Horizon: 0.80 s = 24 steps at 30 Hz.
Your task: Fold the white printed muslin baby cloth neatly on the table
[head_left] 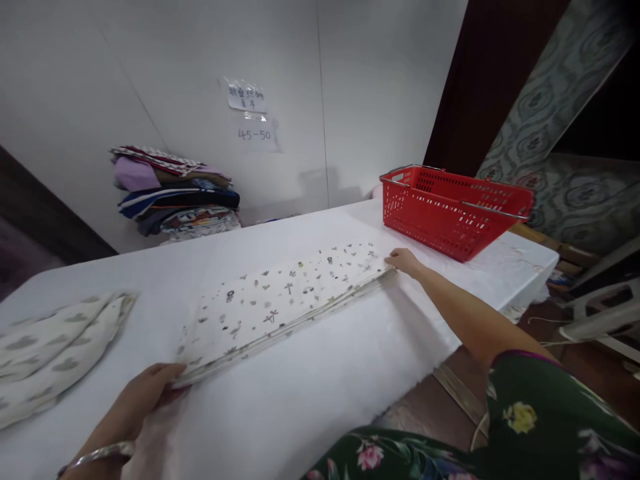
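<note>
A long folded white cloth (pixel 290 293) with small grey and tan prints lies across the middle of the table, its layers showing along the near edge. My left hand (pixel 150 390) pinches its near left corner, thumb on top and fingers underneath. At the far right end, my right hand (pixel 404 260) grips the other corner between thumb and fingers. Left of my left hand rests a second cloth (pixel 60 347), cream with grey heart shapes, loosely bunched and cut off by the view's edge.
A red plastic basket (pixel 450 213) stands at the table's back right. Behind the table's far edge rises a stack of folded clothes (pixel 175 193) against the wall. Handwritten paper signs (pixel 247 98) hang above. The white-covered table (pixel 300 400) ends on the right, near a white stool (pixel 600 313).
</note>
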Each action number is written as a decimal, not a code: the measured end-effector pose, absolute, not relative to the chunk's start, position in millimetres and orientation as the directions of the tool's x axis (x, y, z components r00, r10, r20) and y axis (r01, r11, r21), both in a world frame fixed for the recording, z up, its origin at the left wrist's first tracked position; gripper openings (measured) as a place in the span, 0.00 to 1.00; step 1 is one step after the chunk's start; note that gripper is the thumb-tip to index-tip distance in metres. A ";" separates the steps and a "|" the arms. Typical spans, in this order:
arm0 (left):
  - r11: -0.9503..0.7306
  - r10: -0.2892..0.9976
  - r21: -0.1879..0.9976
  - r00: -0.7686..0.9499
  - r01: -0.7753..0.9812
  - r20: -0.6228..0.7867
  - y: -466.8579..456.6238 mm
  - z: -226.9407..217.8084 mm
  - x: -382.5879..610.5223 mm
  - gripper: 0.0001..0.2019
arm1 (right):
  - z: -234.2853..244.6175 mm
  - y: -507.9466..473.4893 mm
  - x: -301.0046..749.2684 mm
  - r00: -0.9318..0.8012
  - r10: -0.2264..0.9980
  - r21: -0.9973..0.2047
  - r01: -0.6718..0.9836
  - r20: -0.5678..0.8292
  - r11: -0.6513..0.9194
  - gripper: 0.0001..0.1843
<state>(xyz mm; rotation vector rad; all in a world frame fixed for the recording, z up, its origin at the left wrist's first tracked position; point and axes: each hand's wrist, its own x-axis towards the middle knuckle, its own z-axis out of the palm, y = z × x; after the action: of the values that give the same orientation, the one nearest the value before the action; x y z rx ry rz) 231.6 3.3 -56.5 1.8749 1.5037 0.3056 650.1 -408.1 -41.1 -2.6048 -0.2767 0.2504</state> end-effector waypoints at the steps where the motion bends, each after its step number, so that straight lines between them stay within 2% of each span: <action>1: 0.033 0.885 0.693 0.301 0.720 -0.354 4.3 -57.0 231.1 0.06 | -41.4 -408.7 652.3 0.965 0.240 -0.498 0.157 -0.108 -0.853 0.13; 2: 0.153 0.821 0.717 0.316 0.681 -0.475 5.1 -57.1 230.6 0.07 | -42.7 -409.5 653.7 0.966 0.238 -0.487 0.160 -0.101 -0.858 0.12; 3: 0.226 0.785 0.723 0.318 0.652 -0.532 5.6 -56.8 230.2 0.07 | -44.8 -410.6 654.3 0.966 0.237 -0.474 0.162 -0.102 -0.866 0.11; 10: 0.244 0.794 0.724 0.295 0.645 -0.531 -2.1 -48.9 231.6 0.07 | -61.4 -417.8 652.6 0.966 0.249 -0.414 0.198 -0.072 -0.889 0.11; 16: 0.106 0.820 0.668 0.315 0.737 -0.478 -8.1 -45.8 231.6 0.05 | -63.2 -422.8 649.6 0.963 0.262 -0.364 0.224 -0.059 -0.904 0.12; 19: -0.021 0.832 0.578 0.334 0.816 -0.442 -14.4 -41.9 231.6 0.07 | -60.1 -424.3 641.1 0.966 0.256 -0.327 0.229 -0.041 -0.917 0.18; 21: -0.093 0.838 0.512 0.345 0.854 -0.423 -19.8 -37.5 232.3 0.09 | -56.0 -422.1 631.7 0.952 0.299 -0.299 0.305 0.068 -0.904 0.19; 24: -0.155 0.849 0.449 0.351 0.880 -0.396 -25.4 -30.9 232.5 0.15 | -50.7 -411.8 612.8 0.806 0.532 -0.282 0.590 0.258 -0.757 0.13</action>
<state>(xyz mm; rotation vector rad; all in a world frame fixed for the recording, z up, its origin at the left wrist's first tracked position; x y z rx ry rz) 232.5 -25.4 -30.9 2.0017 1.5007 -0.0659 612.8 -411.8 -50.7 -2.6422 -0.8505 -0.2303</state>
